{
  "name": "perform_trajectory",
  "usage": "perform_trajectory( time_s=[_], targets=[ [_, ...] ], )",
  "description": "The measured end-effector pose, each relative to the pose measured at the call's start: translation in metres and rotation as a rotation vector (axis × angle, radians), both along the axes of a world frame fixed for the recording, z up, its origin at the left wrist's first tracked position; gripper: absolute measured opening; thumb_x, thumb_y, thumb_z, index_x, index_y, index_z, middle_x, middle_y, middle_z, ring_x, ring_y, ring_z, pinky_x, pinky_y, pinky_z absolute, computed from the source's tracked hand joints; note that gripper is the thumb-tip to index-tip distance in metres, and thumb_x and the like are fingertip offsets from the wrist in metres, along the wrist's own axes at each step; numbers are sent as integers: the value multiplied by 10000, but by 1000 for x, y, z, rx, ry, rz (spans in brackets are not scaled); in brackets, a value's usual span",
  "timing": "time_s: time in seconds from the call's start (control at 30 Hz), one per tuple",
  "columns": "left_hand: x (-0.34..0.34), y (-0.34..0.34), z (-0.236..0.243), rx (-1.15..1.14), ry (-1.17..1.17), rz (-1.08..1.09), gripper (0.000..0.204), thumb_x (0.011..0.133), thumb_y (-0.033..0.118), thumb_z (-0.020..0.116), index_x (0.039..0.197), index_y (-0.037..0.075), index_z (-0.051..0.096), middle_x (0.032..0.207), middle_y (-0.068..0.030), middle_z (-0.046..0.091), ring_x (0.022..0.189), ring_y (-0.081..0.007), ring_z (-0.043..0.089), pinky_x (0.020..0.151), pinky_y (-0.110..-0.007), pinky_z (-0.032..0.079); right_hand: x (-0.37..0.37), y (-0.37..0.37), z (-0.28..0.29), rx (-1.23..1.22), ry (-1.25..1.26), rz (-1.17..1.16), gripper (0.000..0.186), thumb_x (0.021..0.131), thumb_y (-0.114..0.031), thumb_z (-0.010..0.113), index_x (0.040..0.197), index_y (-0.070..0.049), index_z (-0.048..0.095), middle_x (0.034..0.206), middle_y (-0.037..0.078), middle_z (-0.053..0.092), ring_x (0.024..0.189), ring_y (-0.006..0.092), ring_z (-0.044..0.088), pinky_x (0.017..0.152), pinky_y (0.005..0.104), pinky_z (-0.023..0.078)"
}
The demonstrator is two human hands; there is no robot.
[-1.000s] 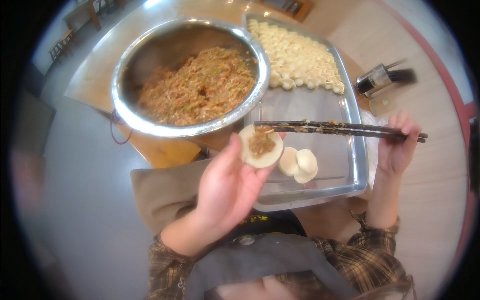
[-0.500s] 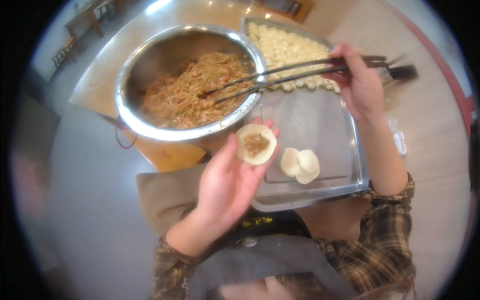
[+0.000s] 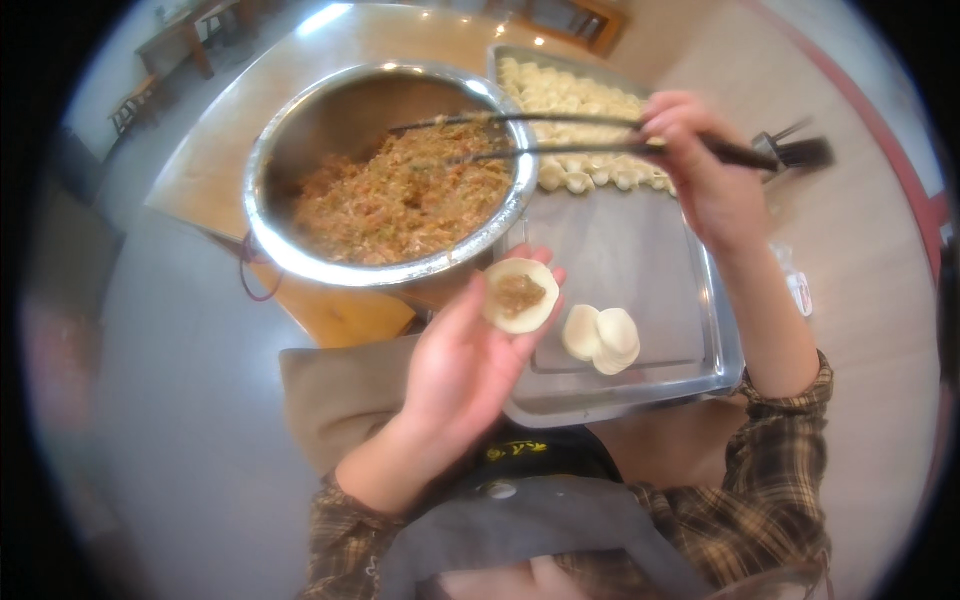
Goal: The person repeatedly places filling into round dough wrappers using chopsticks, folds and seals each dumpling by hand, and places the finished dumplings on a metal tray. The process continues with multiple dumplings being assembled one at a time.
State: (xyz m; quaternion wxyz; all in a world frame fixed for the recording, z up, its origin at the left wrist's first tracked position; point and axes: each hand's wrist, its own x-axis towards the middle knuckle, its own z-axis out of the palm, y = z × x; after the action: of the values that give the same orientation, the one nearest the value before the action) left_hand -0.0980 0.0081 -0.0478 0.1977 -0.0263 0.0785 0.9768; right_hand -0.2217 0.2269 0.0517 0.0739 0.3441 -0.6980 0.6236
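Note:
My left hand (image 3: 450, 365) is palm up and supports a round dumpling wrapper (image 3: 541, 312) on its fingers, the thumb at its edge. A dab of meat filling (image 3: 517, 291) sits in the wrapper's middle. With my right hand (image 3: 705, 180) I grip a pair of long dark chopsticks (image 3: 590, 149); they reach left over the rim of a large steel bowl (image 3: 350, 280). Their tips are parted, at the far side of the minced filling (image 3: 400, 205) heaped inside. Whether they touch it I cannot tell.
Right of the bowl lies a metal tray (image 3: 640, 240), rows of shaped dumplings (image 3: 575, 95) filling its far end. A few overlapping plain wrappers (image 3: 617, 338) rest at its near end. A dark-bristled brush (image 3: 803, 153) shows beyond my right wrist. The tabletop (image 3: 215, 150) continues behind the bowl.
The chopstick tips have moved from the middle of the filling toward its far side and spread wider. My left hand keeps the filled wrapper in nearly the same place.

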Motion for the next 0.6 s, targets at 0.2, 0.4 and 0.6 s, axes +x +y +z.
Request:
perform_trajectory(
  time_s=[0.2, 0.4, 0.6],
  targets=[
    [-1, -4, 1, -37, 7, 36, 473, 1062, 207, 365, 1427, -91, 323, 1484, -222, 384, 1392, -356, 378, 1174, -452, 327, 4, 20, 21, 320, 268, -19, 45, 875, -19, 683, 903, 10, 703, 1035, 81, 638, 923, 142, 604, 790, 267, 502],
    [-2, -10, 0, -49, 18, 31, 461, 1059, 198, 368, 1418, -90, 333, 1480, -241, 379, 1387, -358, 383, 1171, -458, 332, 21, 69, 39, -136, 60, -95, 204, 1012, -197, 546, 951, -20, 625, 1024, 85, 559, 868, 155, 562, 756, 267, 489],
    [-1, -6, 8, -17, -16, 3, 464, 1058, 205, 380, 1416, -89, 344, 1472, -241, 393, 1371, -357, 400, 1168, -460, 335, 40, 95, 29, -242, -243, 4, 307, 1049, -291, 470, 855, -61, 531, 858, 57, 476, 750, 164, 504, 684, 275, 455]
  ],
)
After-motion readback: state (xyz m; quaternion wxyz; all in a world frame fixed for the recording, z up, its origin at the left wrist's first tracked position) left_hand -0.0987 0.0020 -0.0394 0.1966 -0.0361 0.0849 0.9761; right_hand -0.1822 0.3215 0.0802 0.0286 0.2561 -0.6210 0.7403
